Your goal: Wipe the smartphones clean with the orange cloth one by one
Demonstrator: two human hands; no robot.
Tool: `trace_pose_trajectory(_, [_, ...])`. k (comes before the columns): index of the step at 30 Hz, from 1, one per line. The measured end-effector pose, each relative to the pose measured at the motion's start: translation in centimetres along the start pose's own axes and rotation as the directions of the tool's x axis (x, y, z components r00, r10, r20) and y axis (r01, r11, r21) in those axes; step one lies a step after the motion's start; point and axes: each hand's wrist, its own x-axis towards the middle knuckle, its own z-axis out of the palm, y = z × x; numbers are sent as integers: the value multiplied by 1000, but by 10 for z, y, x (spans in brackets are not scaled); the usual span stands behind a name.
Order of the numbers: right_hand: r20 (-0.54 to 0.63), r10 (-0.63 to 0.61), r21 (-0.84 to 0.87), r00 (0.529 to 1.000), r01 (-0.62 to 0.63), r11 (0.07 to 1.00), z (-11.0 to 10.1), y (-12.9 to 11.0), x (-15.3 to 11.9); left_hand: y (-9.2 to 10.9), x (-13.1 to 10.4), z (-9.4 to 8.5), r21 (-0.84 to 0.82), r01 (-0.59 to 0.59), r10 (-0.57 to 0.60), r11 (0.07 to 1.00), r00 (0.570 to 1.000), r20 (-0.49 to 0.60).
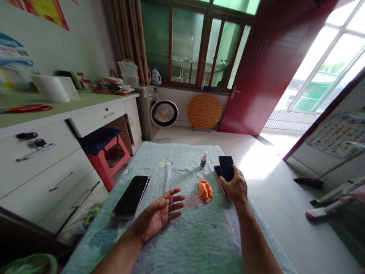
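While the right hand [236, 184] pinched a phone [226, 167] between its thumb and its fingers, the left hand [160, 214] was open and held nothing, its fingers slightly spread and curved. The phone was dark blue-black, flat and smooth, with rounded corners; it was over a dark slab [217, 176] with a pinkish edge, near the right side of the cloth [173, 161]. Whether the two touched could not be told.

Near the left hand lay a device [131, 196] with a glossy black top and a pale rim. A crumpled orange rag [205, 191] lay between the hands, and beyond it a small bottle [203, 160] stood upright, white-capped, its teal label too small to read. The writing on the red and yellow poster [47, 11] was also unreadable.

Pale blue-green and quilted, the cloth had faded patches of pattern. Past it were an open-doored washer [148, 110], a round wooden tabletop [204, 111] and a dark red door [265, 68].
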Motion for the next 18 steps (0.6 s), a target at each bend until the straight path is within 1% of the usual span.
trace_pose_trajectory(4, [146,42,-152,988,-19,988,-2,1,0,1,0,2,9,2,-2,1000,1000,-15])
trace_pose_trajectory(8, [204,107,-291,973,-44,956,-2,2,0,1,0,2,18,4,-3,1000,1000,-20])
trace_pose_trajectory(11, [228,131,-335,965,-48,941,1,5,1,1,0,2,19,6,-5,1000,1000,-23])
trace_pose_trajectory(18, [290,159,-360,944,-46,932,4,8,3,1,0,1,-3,13,-13,1000,1000,-27])
